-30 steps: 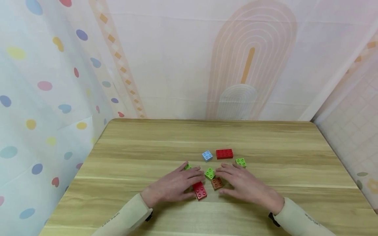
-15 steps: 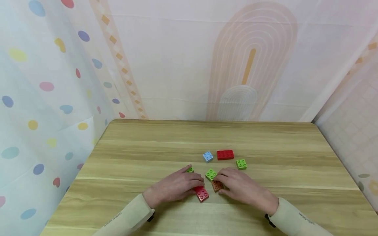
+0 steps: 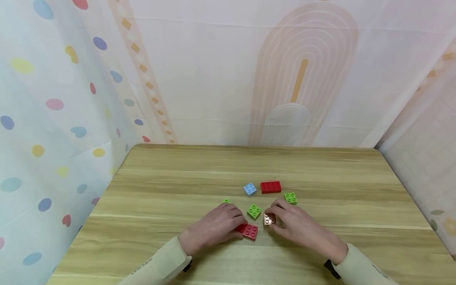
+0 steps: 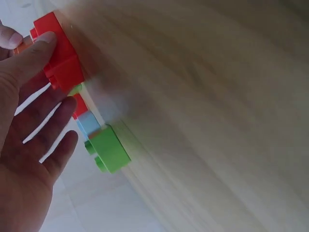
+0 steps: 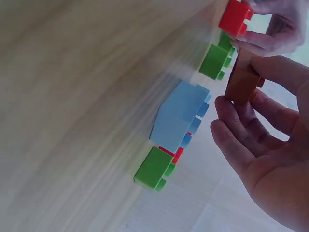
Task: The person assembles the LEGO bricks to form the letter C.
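My left hand (image 3: pixel 217 225) pinches a long red building brick (image 3: pixel 250 231); in the left wrist view the thumb lies across that brick's side. Facing it, my right hand (image 3: pixel 295 221) grips a brown four-stud brick (image 3: pixel 269 219) between thumb and fingertips, studs showing. In the right wrist view the brown brick (image 5: pixel 243 84) is tilted. Between the hands sits a green brick (image 3: pixel 253 211). Another green brick (image 3: pixel 226 201) is mostly covered by the left hand. A longer light blue brick (image 5: pixel 176 116) shows in the right wrist view, hidden from the head view by the right hand.
Farther back on the wooden table (image 3: pixel 171 170) lie a small light blue brick (image 3: pixel 250 189) and a second red brick (image 3: pixel 270 187). One more green brick (image 3: pixel 290 198) sits just beyond the right hand. Printed cloth (image 3: pixel 213 79) hangs behind the table.
The right hand has closed on the brown brick and moved it right, away from the middle green brick. The left hand has turned the red brick and shifted it slightly right.
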`<action>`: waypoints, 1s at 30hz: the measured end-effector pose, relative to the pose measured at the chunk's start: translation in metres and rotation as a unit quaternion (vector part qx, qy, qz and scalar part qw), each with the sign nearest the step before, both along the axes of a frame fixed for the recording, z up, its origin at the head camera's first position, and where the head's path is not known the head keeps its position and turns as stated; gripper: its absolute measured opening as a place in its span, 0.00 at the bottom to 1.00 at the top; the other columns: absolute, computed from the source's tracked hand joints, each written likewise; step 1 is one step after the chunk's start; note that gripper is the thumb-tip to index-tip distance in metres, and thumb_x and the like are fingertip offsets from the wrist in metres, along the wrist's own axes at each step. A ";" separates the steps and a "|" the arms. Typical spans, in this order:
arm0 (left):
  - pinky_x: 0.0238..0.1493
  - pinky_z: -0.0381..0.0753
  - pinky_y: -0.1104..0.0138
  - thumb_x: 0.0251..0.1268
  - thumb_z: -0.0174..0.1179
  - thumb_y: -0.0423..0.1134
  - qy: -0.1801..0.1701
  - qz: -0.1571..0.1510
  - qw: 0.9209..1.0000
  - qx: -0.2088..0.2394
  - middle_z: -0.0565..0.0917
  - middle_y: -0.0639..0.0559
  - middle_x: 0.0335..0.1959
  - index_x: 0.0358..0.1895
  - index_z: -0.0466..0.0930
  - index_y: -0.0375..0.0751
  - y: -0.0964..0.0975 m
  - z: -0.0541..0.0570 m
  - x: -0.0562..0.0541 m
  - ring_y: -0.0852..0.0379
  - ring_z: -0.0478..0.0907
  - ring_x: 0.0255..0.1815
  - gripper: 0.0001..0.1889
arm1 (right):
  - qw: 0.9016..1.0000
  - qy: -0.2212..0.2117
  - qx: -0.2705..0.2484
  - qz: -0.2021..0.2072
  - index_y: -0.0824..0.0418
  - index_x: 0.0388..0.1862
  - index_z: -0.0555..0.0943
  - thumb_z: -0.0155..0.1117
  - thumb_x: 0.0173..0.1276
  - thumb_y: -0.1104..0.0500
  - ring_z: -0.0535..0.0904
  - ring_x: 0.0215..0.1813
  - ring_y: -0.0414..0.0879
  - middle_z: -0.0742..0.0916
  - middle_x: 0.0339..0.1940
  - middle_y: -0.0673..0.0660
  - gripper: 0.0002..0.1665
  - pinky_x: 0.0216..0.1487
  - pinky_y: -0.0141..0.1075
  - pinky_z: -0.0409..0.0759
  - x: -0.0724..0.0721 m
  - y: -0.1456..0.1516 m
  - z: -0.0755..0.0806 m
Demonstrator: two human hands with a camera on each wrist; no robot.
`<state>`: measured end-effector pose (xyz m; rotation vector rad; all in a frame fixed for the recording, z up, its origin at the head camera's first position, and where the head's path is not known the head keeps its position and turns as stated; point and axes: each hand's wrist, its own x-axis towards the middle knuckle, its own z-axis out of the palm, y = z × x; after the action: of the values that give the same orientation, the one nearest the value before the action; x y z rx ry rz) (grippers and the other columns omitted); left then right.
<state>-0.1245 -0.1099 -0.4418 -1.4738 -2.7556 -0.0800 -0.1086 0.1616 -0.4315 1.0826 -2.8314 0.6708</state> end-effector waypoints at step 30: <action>0.32 0.73 0.79 0.63 0.73 0.52 -0.083 0.049 0.994 0.043 0.80 0.61 0.37 0.46 0.84 0.49 0.014 0.000 0.007 0.71 0.71 0.33 0.15 | 0.996 -0.084 -0.002 -0.010 0.58 0.53 0.85 0.73 0.69 0.57 0.82 0.51 0.42 0.86 0.50 0.49 0.15 0.52 0.44 0.85 0.013 -0.018 -0.001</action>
<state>-0.1179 -0.0955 -0.4415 -1.3690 -2.9058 -0.3303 -0.0958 0.1433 -0.4320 1.0418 -2.9757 0.8011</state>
